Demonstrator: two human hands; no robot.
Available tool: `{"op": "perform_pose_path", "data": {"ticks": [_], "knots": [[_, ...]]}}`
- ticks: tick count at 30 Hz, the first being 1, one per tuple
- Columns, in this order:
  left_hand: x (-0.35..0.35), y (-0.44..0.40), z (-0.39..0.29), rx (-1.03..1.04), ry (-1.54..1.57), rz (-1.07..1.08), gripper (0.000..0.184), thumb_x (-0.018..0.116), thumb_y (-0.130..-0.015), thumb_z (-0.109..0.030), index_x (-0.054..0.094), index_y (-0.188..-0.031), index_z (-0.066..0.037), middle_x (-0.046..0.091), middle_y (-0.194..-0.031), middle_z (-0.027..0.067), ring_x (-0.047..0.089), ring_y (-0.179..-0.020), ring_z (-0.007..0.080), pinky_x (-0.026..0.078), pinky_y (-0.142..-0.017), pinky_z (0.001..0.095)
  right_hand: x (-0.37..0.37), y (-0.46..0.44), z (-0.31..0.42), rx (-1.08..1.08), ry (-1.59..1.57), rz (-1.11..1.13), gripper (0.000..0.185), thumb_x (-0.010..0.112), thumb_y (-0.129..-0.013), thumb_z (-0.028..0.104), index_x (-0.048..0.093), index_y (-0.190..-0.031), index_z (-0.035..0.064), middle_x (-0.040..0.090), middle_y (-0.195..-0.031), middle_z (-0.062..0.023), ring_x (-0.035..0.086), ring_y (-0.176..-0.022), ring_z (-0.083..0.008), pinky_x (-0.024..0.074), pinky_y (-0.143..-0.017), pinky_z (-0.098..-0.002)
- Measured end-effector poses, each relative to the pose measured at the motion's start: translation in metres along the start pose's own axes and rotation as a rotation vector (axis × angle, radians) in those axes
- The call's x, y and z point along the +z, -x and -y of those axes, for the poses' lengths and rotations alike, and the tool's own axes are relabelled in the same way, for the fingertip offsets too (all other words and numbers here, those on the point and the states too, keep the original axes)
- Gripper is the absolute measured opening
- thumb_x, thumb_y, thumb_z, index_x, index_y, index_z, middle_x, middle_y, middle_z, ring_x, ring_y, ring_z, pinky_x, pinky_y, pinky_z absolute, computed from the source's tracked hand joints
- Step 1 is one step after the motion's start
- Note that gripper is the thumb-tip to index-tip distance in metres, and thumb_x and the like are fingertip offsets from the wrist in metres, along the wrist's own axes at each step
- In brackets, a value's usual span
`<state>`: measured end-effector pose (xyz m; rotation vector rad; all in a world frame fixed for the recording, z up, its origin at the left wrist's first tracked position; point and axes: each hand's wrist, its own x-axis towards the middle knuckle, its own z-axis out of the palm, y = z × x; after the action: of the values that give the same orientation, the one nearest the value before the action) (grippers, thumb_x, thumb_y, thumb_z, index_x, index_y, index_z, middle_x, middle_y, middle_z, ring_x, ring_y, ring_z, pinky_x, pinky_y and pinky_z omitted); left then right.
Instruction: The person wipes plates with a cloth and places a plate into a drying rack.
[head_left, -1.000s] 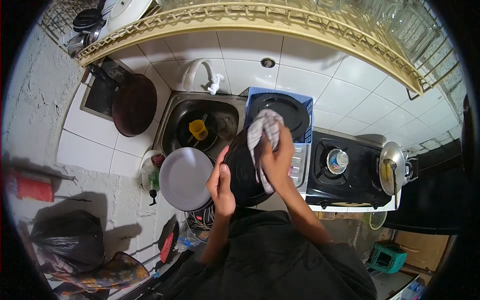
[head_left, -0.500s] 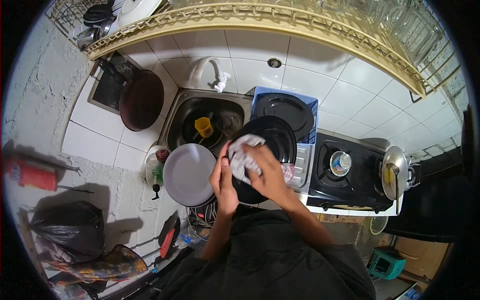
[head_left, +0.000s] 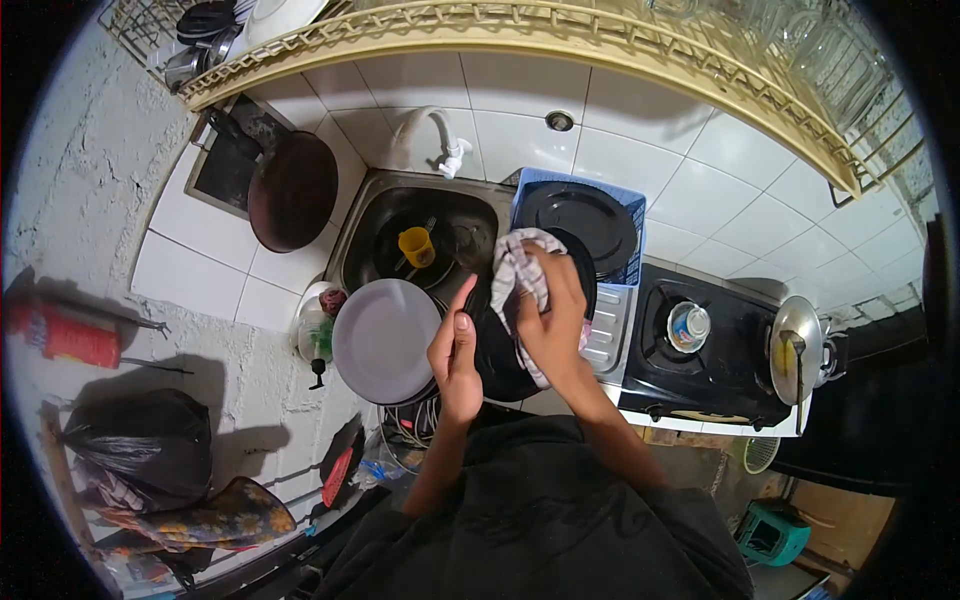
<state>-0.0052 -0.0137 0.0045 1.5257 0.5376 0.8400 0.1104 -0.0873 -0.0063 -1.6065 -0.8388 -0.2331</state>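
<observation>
A black plate [head_left: 497,358] is held in front of me at the sink's near right side. My left hand [head_left: 458,365] grips its left edge, thumb along the rim and fingers stretched beside it; part of the fingers is hidden. A white cloth with dark and pink markings [head_left: 522,262] is bunched in my right hand [head_left: 553,322], pressed over the plate's upper right part. One end of the cloth hangs below that hand. Close to my left hand, a grey-white plate [head_left: 386,340] rests on top of darker dishes.
Behind the held plate, a blue basket [head_left: 640,215] holds black plates [head_left: 580,225]. A yellow cup [head_left: 416,246] sits in a dark pan inside the metal sink [head_left: 355,215]. A black gas stove [head_left: 650,375] stands right, a brown pan [head_left: 293,192] left, a dish rack [head_left: 520,22] overhead.
My right hand has moved the cloth up and right across the plate. My left hand and the plate have shifted slightly right, and the view has turned a little.
</observation>
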Motion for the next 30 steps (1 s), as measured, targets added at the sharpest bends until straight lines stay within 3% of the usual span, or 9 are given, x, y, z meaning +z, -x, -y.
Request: {"op": "perform_pose_path", "data": {"ticks": [4,9,12,13,18,21,24,26,30], "knots": [[0.000,-0.008,0.018,-0.046,0.301,-0.019,0.047,0.039,-0.112,-0.026,0.052,-0.143,0.008,0.060,-0.138,0.0124,0.054,-0.125,0.0178,0.037,-0.111,0.0327,-0.011,0.018,0.014,-0.071,-0.108,0.350,0.054,0.057,-0.075,-0.009,0.063,-0.127,0.0039,0.059,-0.118,-0.0238,0.063,-0.108,-0.0441,0.0522,-0.093,-0.0456],[0.003,-0.007,0.019,-0.051,0.168,-0.023,0.050,0.041,-0.112,-0.032,0.055,-0.141,0.005,0.059,-0.138,0.0133,0.051,-0.126,0.0169,0.033,-0.112,0.0325,-0.002,0.009,0.004,0.108,0.003,0.075,0.058,0.059,-0.076,-0.009,0.056,-0.133,0.0034,0.059,-0.117,-0.0261,0.060,-0.106,-0.0486,0.0514,-0.090,-0.0469],[0.003,-0.005,0.016,-0.120,0.289,-0.028,0.050,0.040,-0.112,-0.032,0.054,-0.142,0.006,0.060,-0.135,0.0126,0.052,-0.122,0.0151,0.035,-0.109,0.0309,-0.003,0.034,0.006,-0.016,-0.073,0.206,0.056,0.060,-0.079,-0.007,0.055,-0.134,0.0009,0.058,-0.124,-0.0279,0.058,-0.113,-0.0517,0.0512,-0.096,-0.0473],[0.003,-0.006,0.012,-0.171,0.344,-0.024,0.050,0.040,-0.112,-0.032,0.054,-0.142,0.006,0.060,-0.134,0.0126,0.052,-0.120,0.0148,0.037,-0.108,0.0303,-0.009,0.044,0.015,0.075,-0.130,0.361,0.058,0.061,-0.079,-0.005,0.055,-0.136,0.0024,0.056,-0.131,-0.0270,0.057,-0.118,-0.0521,0.0505,-0.100,-0.0474],[0.006,-0.014,0.011,-0.038,0.341,-0.054,0.052,0.038,-0.112,-0.031,0.044,-0.148,0.006,0.054,-0.143,0.0156,0.055,-0.128,0.0225,0.042,-0.110,0.0373,-0.017,0.047,0.014,0.119,0.000,0.444,0.065,0.061,-0.077,-0.004,0.052,-0.140,0.0097,0.055,-0.130,-0.0240,0.064,-0.105,-0.0483,0.0564,-0.088,-0.0497],[0.009,-0.010,0.015,-0.036,0.232,-0.104,0.050,0.041,-0.112,-0.031,0.051,-0.144,0.007,0.057,-0.136,0.0106,0.054,-0.119,0.0144,0.039,-0.105,0.0286,-0.015,0.039,0.024,0.117,-0.022,0.393,0.065,0.061,-0.077,-0.003,0.053,-0.140,0.0099,0.056,-0.126,-0.0228,0.064,-0.104,-0.0480,0.0568,-0.087,-0.0495],[0.003,-0.014,0.012,-0.088,0.356,-0.103,0.050,0.041,-0.112,-0.030,0.050,-0.145,0.007,0.058,-0.138,0.0123,0.054,-0.123,0.0146,0.041,-0.106,0.0295,-0.027,0.046,0.021,-0.021,0.038,0.518,0.063,0.063,-0.077,0.000,0.054,-0.139,0.0089,0.056,-0.124,-0.0217,0.066,-0.104,-0.0458,0.0572,-0.087,-0.0488],[0.004,-0.017,0.005,-0.057,0.342,-0.110,0.055,0.039,-0.112,-0.034,0.040,-0.151,0.004,0.051,-0.147,0.0173,0.056,-0.129,0.0251,0.045,-0.109,0.0390,-0.040,0.052,0.011,-0.081,0.123,0.599,0.063,0.066,-0.076,0.002,0.056,-0.138,0.0086,0.058,-0.124,-0.0220,0.067,-0.103,-0.0439,0.0572,-0.088,-0.0479],[-0.003,-0.020,0.012,-0.026,0.454,-0.098,0.058,0.042,-0.111,-0.037,0.039,-0.152,0.003,0.050,-0.147,0.0180,0.056,-0.128,0.0256,0.049,-0.107,0.0400,-0.052,0.043,-0.016,0.079,0.390,0.434,0.066,0.070,-0.073,0.001,0.058,-0.137,0.0097,0.060,-0.118,-0.0209,0.067,-0.094,-0.0421,0.0566,-0.080,-0.0477]]}}
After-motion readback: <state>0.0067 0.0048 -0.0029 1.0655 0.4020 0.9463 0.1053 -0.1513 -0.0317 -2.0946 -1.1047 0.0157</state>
